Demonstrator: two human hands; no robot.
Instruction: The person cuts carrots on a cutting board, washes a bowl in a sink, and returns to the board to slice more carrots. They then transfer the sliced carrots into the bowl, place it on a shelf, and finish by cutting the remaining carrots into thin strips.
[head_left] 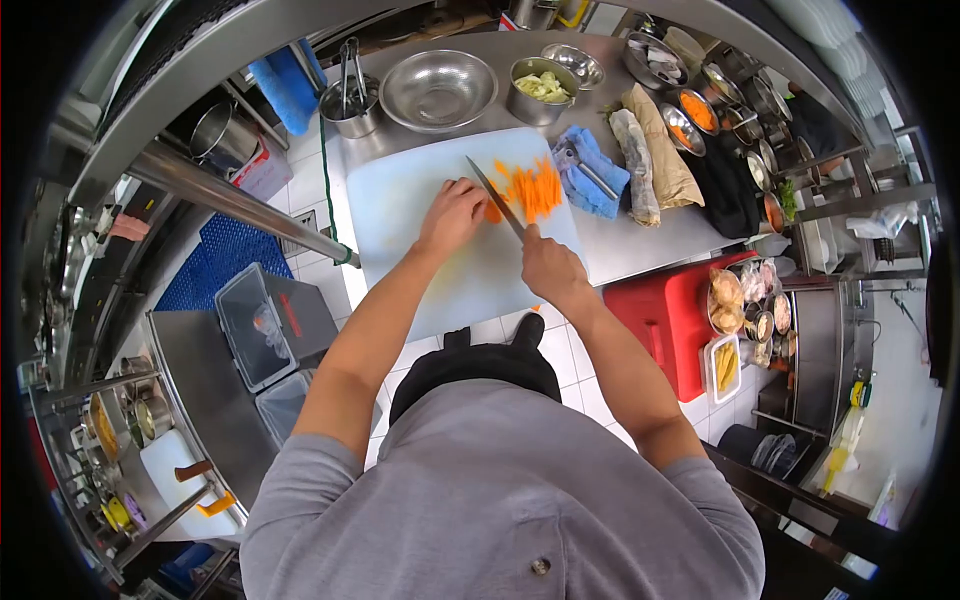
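On the white cutting board [400, 200] lies a pile of orange carrot strips [536, 188]. My right hand [550, 262] is closed round the handle of a long knife [495, 195], whose blade points up and to the left, between my left hand and the strips. My left hand [455, 212] has its fingers bent down on a piece of carrot [492, 212] at the left side of the blade. Most of that piece is hidden by the fingers and the knife.
Behind the board stand a wide metal bowl [438, 90], a pot of pale green pieces [543, 90] and a pot with tongs [350, 108]. To the right lie a blue cloth [592, 175] and a brown paper bag [665, 150]. A red container [655, 325] is at the lower right.
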